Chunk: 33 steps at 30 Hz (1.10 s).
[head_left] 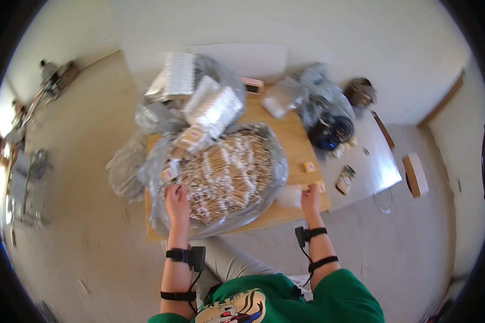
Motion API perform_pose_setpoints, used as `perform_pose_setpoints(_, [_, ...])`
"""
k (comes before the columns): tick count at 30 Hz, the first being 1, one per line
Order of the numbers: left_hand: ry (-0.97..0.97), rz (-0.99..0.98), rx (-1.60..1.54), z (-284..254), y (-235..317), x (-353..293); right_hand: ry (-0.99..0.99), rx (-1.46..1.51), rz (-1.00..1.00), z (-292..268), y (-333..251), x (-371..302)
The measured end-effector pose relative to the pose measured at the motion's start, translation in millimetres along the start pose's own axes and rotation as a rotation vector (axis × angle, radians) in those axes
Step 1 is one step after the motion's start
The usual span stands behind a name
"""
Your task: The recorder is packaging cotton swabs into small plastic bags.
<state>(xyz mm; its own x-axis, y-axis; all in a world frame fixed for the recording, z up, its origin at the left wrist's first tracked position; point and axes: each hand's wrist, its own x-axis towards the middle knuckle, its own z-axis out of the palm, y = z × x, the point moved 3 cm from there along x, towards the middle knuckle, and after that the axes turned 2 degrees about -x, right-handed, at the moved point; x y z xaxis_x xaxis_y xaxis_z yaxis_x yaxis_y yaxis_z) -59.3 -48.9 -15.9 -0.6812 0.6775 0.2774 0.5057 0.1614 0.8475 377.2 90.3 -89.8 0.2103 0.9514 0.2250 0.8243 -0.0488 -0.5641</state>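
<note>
A large grey plastic bag (279, 161) lies spread on the wooden table, full of loose cotton swabs (226, 167) with brown sticks and white tips. At the heap's left edge, my left hand (177, 203) has its fingers curled together; what they hold, if anything, is too small to name. A small yellow-and-white box (170, 171) sits just beyond its fingertips. On the right, my right hand (311, 200) is closed at the table's edge, between a clear plastic bag (290, 196) and a small yellow box (320, 185). Its grip is too blurred to make out.
Wrapped white packs (215, 107) and a yellow-white pack (191, 139) rest at the heap's far side. Another small yellow box (309, 167) stands on the wooden table (291, 134). A side table (380, 161) holds a black fan (331, 132) and a can (345, 179).
</note>
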Motion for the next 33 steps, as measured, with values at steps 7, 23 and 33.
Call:
perform_pose_setpoints(7, [0.148, 0.031, 0.39, -13, 2, 42, -0.009, 0.066, -0.114, -8, -13, -18])
perform_pose_setpoints(23, [0.076, -0.01, -0.123, -10, 17, 31, -0.195, 0.38, -0.415, -26, -161, -55])
perform_pose_setpoints(33, [-0.453, -0.189, -0.692, 18, 45, -26, -0.574, 0.584, -0.453, 5, -283, -80])
